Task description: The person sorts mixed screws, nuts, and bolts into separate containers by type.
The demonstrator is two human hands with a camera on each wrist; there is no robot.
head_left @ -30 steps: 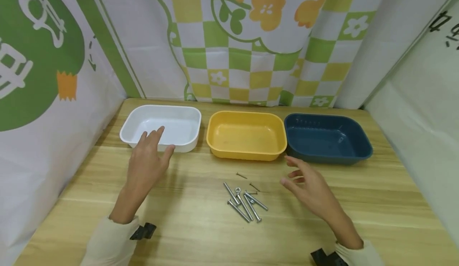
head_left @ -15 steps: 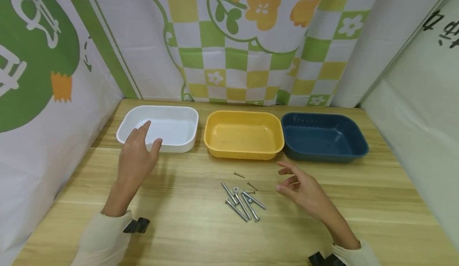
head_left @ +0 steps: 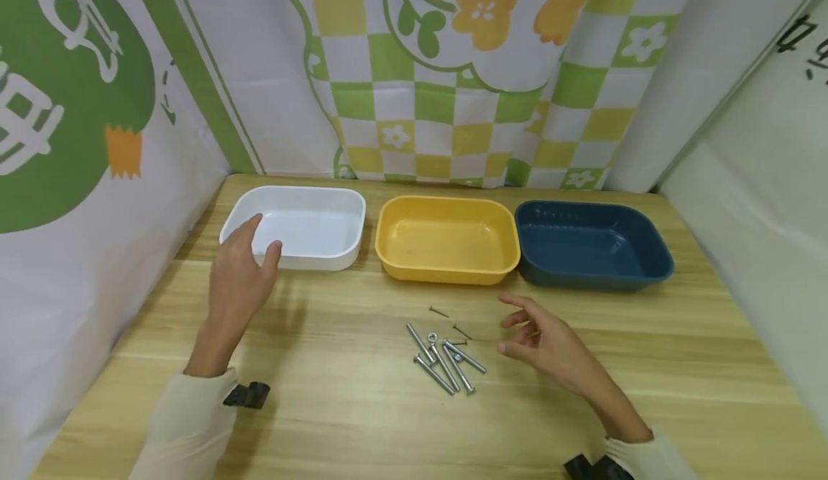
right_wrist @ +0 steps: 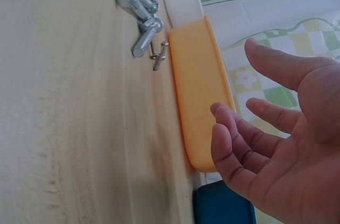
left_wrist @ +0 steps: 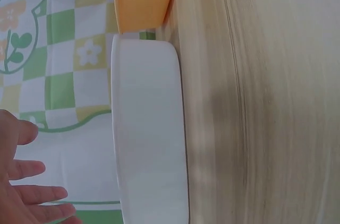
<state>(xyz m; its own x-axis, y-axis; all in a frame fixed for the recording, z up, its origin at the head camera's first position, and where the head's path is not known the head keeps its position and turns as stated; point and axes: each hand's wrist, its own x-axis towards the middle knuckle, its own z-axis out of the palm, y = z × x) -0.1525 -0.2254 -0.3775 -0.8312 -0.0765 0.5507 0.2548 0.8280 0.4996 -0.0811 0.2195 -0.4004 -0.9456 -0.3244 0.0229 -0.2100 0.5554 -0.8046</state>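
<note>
My left hand hovers by the near left corner of a white tray, fingers loosely extended and nothing in them. In the left wrist view its fingers spread apart beside the tray's wall. My right hand hangs over the table to the right of the hardware, fingers softly bent and holding nothing. A small pile of silver bolts lies on the wood, with a hex nut at its far side. Several thin screws lie just beyond the pile; they show next to the bolts in the right wrist view.
A yellow tray and a dark blue tray stand in a row with the white one along the back of the wooden table. Behind them hangs a checked curtain. Fabric walls close off both sides.
My left hand has drawn back and left from over the white tray to its near left corner. My right hand has shifted slightly left and nearer. The hardware and trays stay put.
</note>
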